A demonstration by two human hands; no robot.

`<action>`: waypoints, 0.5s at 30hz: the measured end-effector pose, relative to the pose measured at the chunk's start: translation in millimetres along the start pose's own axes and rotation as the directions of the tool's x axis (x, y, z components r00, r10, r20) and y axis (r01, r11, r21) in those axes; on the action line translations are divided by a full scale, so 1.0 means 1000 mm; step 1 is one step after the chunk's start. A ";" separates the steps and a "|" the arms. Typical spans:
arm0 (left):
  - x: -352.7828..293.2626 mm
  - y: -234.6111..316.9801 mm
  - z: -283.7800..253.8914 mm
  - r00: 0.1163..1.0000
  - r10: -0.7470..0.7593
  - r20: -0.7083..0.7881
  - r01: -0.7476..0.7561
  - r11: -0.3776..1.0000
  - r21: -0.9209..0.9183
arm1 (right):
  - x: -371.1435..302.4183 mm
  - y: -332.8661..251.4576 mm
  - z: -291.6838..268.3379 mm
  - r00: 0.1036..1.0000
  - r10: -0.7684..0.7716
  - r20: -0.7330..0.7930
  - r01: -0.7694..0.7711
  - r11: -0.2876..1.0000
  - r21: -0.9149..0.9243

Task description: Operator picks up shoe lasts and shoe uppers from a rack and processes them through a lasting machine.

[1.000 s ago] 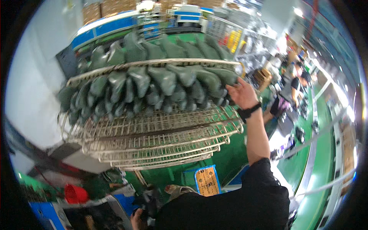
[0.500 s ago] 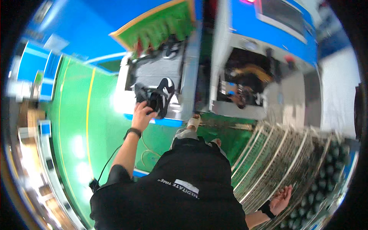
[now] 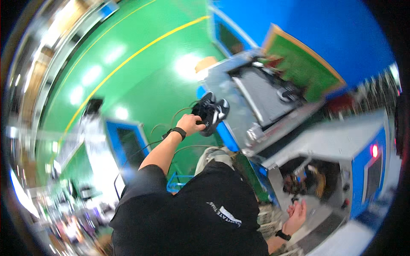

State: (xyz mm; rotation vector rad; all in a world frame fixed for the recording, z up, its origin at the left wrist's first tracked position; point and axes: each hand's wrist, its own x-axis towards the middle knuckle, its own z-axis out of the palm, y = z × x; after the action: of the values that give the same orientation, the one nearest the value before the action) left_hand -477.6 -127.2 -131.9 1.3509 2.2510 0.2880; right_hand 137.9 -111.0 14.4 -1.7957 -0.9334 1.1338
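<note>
A pair of black shoes with white patches (image 3: 218, 112) hangs from my left hand (image 3: 191, 124), its fingers closed at the near ends of the shoes. They are beside the near left edge of a grey conveyor machine (image 3: 265, 96); whether they touch it I cannot tell. My right hand (image 3: 295, 216) is out at the lower right with its fingers extended and nothing in it. It appears in front of a grey machine with a dark opening (image 3: 314, 179). Both wrists wear black bands.
More dark shoes (image 3: 290, 91) lie on the conveyor belt, by a green fringed curtain (image 3: 301, 64). A blue-framed unit (image 3: 128, 141) stands on the left. A cable trails over the green floor (image 3: 141, 81). A red light (image 3: 374, 150) shines on the right machine.
My view has swung to the left, so the machines now appear tilted and farther right. My left hand has brought the shoes away from above the conveyor to its edge.
</note>
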 end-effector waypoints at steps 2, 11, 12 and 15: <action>-0.067 -0.048 -0.016 0.996 -0.082 0.026 0.083 0.996 -0.045 | 0.017 0.006 0.017 0.996 0.013 0.090 -0.008 0.999 -0.053; -0.486 -0.257 -0.076 0.563 -0.800 -0.205 0.661 0.585 -0.470 | 0.045 0.025 0.093 0.875 0.049 0.481 0.080 0.967 -0.243; -0.536 -0.281 -0.089 0.528 -0.747 -0.405 0.718 0.647 -0.258 | 0.047 0.025 0.096 0.859 0.056 0.508 0.091 0.961 -0.260; -0.626 -0.303 -0.135 -0.261 -0.666 -0.699 0.963 -0.131 -0.235 | 0.043 0.029 0.117 0.829 0.051 0.557 0.138 0.946 -0.292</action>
State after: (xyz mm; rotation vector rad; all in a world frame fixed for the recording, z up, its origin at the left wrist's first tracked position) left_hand -536.9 -809.9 46.6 -1.0405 3.2938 -0.4708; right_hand 47.4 -57.4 -58.7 -1.6941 -1.5774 1.5966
